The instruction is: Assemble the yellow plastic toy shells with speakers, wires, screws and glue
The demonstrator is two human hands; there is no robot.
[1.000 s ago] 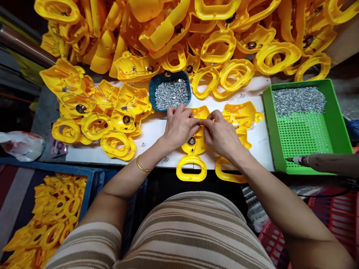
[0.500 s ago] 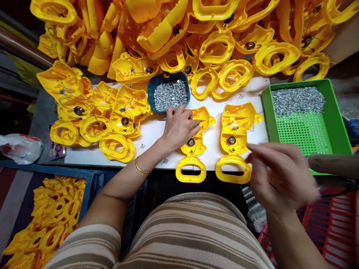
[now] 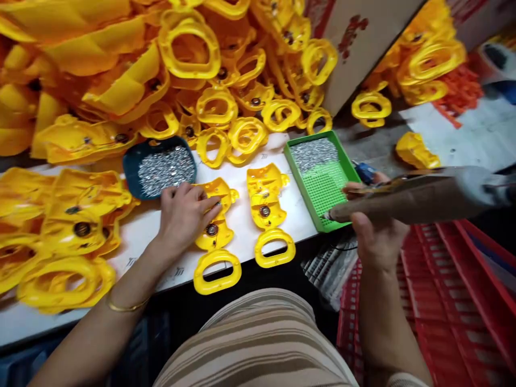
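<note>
My left hand (image 3: 183,215) is bent over a yellow plastic shell half (image 3: 220,215), its knuckles at the near edge of a dark teal tray (image 3: 133,174) of small silver screws (image 3: 166,169). The fingers are curled, and whatever they pinch is hidden. My right hand (image 3: 377,236) wraps round the brown-grey body of an electric screwdriver (image 3: 403,199), its tip pointing left over the green basket (image 3: 300,191). A second yellow shell half (image 3: 266,196), with a round dark speaker, lies between them. Yellow ring-shaped handles (image 3: 275,263) stick out past the table's front edge below both shells.
Yellow parts (image 3: 92,54) are heaped at the back, with more shells (image 3: 76,215) stacked at the left. A cardboard box (image 3: 366,37) stands behind the green basket, which also holds screws. Red crates (image 3: 435,301) sit below right. Orange pieces (image 3: 459,94) lie far right.
The view has swung to the right. My right hand has moved from beside the right shell onto the electric screwdriver and grasped it. My left hand stays over the left shell by the tray.
</note>
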